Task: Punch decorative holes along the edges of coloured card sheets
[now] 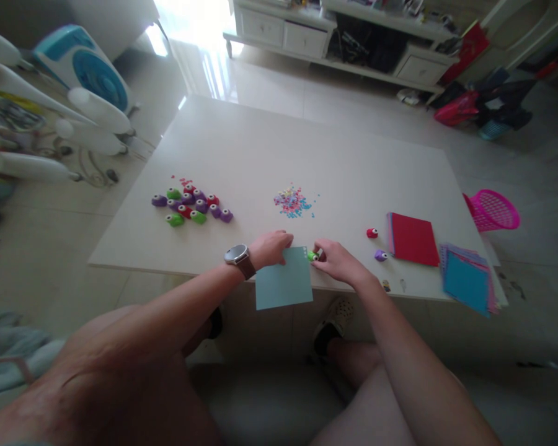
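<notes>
My left hand (272, 246), with a watch on its wrist, pinches the top left corner of a light blue paper sheet (283, 280) that hangs over the near edge of the white table (242, 148). My right hand (337, 259) is closed on a small green paper punch (312, 256) set at the sheet's top right corner. A small heap of coloured paper bits (292, 202) lies just beyond both hands.
A cluster of several purple, green and red punches (191, 206) lies at the left. A red punch (372, 233) and a purple punch (380, 254) sit beside a red paper stack (413, 238). Mixed coloured sheets (467, 280) overhang the right corner. A pink basket (495, 210) stands on the floor.
</notes>
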A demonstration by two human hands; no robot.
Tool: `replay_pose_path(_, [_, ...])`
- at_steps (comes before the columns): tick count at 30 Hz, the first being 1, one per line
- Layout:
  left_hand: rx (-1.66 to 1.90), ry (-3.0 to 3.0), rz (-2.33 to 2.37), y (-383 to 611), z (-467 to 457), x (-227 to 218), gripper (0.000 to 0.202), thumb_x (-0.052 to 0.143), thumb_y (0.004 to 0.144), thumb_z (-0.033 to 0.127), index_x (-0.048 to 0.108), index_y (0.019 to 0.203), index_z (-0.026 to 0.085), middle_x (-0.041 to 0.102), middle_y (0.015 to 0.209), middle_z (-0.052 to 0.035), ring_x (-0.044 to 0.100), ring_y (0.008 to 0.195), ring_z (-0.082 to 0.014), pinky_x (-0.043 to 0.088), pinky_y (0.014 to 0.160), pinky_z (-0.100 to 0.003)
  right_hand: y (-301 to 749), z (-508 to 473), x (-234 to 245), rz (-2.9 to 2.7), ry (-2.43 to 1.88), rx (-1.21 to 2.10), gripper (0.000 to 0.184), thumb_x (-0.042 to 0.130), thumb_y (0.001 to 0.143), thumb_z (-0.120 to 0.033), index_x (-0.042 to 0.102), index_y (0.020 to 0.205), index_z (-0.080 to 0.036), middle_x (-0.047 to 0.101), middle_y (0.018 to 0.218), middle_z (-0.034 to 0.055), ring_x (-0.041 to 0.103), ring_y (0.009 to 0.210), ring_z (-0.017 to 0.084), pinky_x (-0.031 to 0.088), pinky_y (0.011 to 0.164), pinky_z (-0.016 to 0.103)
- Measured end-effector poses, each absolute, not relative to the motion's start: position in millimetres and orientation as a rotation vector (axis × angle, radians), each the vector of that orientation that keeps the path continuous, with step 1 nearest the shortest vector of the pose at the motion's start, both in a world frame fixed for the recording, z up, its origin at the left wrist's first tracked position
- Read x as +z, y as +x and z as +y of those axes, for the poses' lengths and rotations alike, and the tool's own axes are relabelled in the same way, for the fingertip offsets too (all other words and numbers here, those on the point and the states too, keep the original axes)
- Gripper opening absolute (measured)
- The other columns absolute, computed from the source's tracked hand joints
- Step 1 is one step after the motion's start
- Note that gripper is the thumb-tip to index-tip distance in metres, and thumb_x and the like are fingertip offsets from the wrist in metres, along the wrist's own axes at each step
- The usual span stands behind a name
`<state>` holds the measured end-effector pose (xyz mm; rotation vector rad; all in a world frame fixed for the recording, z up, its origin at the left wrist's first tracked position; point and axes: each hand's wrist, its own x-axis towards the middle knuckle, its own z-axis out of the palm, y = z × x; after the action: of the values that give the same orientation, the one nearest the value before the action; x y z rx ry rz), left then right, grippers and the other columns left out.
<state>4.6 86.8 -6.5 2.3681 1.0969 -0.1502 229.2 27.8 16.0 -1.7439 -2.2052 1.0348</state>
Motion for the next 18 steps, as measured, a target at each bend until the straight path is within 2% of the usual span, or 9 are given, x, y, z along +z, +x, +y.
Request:
replay_pose_path(10, [-0.110, 2.373, 1.095, 4.1, 86.3, -7.6, 0.045, 0.082, 0.073, 0.026, 0.060, 0.112, 0.020, 0.066, 0.113, -0.0073, 0.065, 0.092, -0.0221, 0.047, 0.074, -0.031, 228.1, 26.7, 5.8, -2.238, -1.697, 1.070, 0.012, 0.069, 0.081, -0.011, 0.061, 0.088, -0.017, 0.062, 0.085, 0.0008, 0.057, 0.072, 0.013, 0.043, 0.071, 0.024])
replay_pose_path(15, [-0.162, 2.344, 0.987, 7.4, 83.1, -5.5, 0.027, 0.065, 0.074, 0.014, 0.063, 0.100, 0.020, 0.070, 0.095, -0.0050, 0.064, 0.085, -0.0208, 0.044, 0.067, -0.030, 226.2, 27.0, 9.4, -2.227, -1.735, 1.100, 0.007, 0.069, 0.084, -0.017, 0.067, 0.091, -0.016, 0.066, 0.093, 0.0041, 0.060, 0.075, 0.013, 0.045, 0.073, 0.024])
replay_pose_path(18, [-0.191, 2.325, 0.984, 9.6, 81.1, -6.2, 0.019, 0.062, 0.076, 0.018, 0.065, 0.094, 0.021, 0.071, 0.091, -0.0048, 0.065, 0.082, -0.0214, 0.042, 0.065, -0.030, 226.2, 28.3, 13.0, -2.149, -1.781, 1.173, 0.010, 0.063, 0.092, -0.024, 0.070, 0.094, -0.016, 0.070, 0.096, 0.0060, 0.063, 0.079, 0.015, 0.047, 0.075, 0.025])
